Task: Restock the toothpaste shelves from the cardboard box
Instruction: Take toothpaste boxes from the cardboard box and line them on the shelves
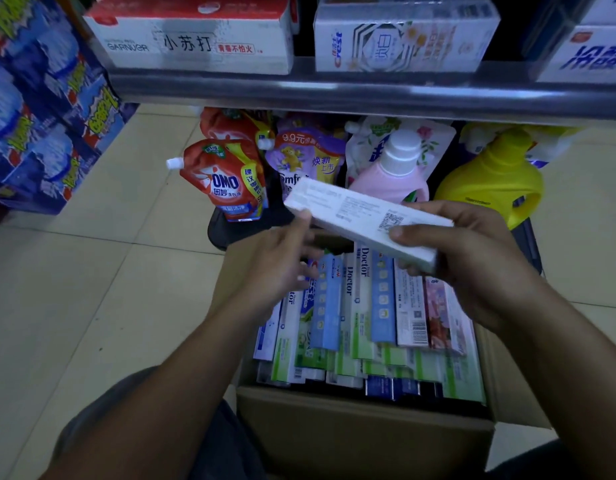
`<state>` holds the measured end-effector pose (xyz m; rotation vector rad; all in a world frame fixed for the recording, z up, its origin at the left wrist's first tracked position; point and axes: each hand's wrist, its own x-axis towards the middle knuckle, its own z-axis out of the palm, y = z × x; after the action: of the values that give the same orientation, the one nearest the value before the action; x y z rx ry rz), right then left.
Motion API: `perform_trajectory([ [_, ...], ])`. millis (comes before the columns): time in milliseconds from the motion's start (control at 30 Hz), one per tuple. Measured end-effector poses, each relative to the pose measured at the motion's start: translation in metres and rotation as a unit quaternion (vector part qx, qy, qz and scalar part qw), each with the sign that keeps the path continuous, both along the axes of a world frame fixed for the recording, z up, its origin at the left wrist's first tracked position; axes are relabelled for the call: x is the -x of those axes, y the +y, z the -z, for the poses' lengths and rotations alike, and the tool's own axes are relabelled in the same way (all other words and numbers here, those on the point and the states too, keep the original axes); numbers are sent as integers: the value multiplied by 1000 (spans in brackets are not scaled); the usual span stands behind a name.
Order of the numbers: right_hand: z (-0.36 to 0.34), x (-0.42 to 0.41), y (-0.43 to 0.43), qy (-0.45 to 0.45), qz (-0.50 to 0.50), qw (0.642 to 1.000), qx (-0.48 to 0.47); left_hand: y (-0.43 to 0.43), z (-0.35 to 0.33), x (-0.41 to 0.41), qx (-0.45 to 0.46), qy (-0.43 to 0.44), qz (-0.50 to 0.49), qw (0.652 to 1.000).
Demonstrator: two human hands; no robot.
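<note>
A white toothpaste box (355,213) is held tilted above the open cardboard box (365,431). My right hand (473,258) grips its near end, thumb on top by the QR code. My left hand (282,261) touches its far left end with the thumb, fingers spread below. The cardboard box is packed with several toothpaste boxes (362,313) lying side by side, green, blue, white and pink. Above runs the grey shelf edge (369,91), with white toothpaste packs (400,39) standing on the shelf.
Detergent pouches (227,178), a pink bottle (393,171) and a yellow jug (490,181) stand on the floor under the shelf, just beyond the cardboard box. Blue stacked packs (40,109) fill the left side. Beige floor tiles (92,271) lie to the left.
</note>
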<state>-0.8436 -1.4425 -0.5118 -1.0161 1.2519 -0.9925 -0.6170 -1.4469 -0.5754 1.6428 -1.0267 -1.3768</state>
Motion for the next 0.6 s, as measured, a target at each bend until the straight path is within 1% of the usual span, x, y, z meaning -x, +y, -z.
perform_trajectory([
  [33, -1, 5, -1, 8, 14, 1000, 3, 2, 7, 0, -4, -72, 32, 997],
  [100, -2, 11, -4, 22, 39, 999, 2, 6, 22, 0, -27, -172, 110, 978],
  [167, -4, 14, -6, 16, 43, 999, -1, 8, 36, 1, -71, -262, 196, 942],
  [233, -8, 15, -8, -7, 37, 999, -7, 10, 48, 4, -94, -326, 259, 904],
  [267, -10, 15, -9, -19, 36, 999, -13, 10, 51, 8, -96, -338, 265, 898],
  [333, -12, 15, -10, -39, 32, 998, -35, 10, 57, 12, -85, -322, 245, 910],
  [400, -15, 16, -11, -59, 28, 996, -64, 9, 57, 11, -92, -269, 198, 938],
  [467, -16, 17, -14, -74, 26, 992, -97, 10, 48, 4, -84, -201, 136, 966],
  [533, -20, 18, -16, -98, 23, 986, -132, 10, 30, -6, -35, -121, 47, 991],
  [600, -26, 18, -19, -130, 26, 978, -162, 6, 6, -17, 13, -4, -62, 998],
])
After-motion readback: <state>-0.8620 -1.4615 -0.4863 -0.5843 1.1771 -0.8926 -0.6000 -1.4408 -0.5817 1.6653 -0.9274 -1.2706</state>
